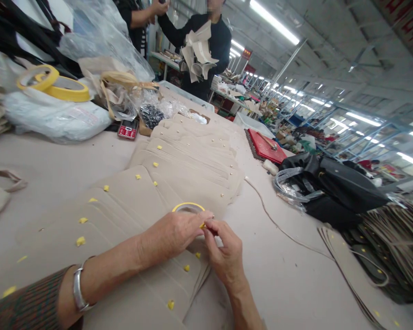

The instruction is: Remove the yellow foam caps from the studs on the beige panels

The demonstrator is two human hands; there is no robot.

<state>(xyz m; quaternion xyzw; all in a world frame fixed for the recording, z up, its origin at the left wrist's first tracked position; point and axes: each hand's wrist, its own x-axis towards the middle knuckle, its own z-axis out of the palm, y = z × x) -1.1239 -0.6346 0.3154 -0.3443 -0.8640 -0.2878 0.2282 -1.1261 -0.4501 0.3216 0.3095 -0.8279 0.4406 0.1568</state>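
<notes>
My left hand (181,231) reaches across from the left, its fingers closed on a roll of yellow tape (188,204). Close against its fingertips, my right hand (225,250) pinches the tape's yellow end between thumb and finger. Under both hands lie overlapping beige pieces (124,201) in a fanned stack. Small bits of yellow tape (83,220) dot many of these pieces, and small metal studs show on the ones farther back. My left hand hides much of the roll.
Two yellow tape rolls (69,89) rest on a plastic-wrapped bundle at back left, near a red phone (128,129). A hammer (267,141) lies on a red block (266,149). Black bags (344,183) and stacked strips (395,243) occupy the right. A person (223,41) holding beige pieces stands behind.
</notes>
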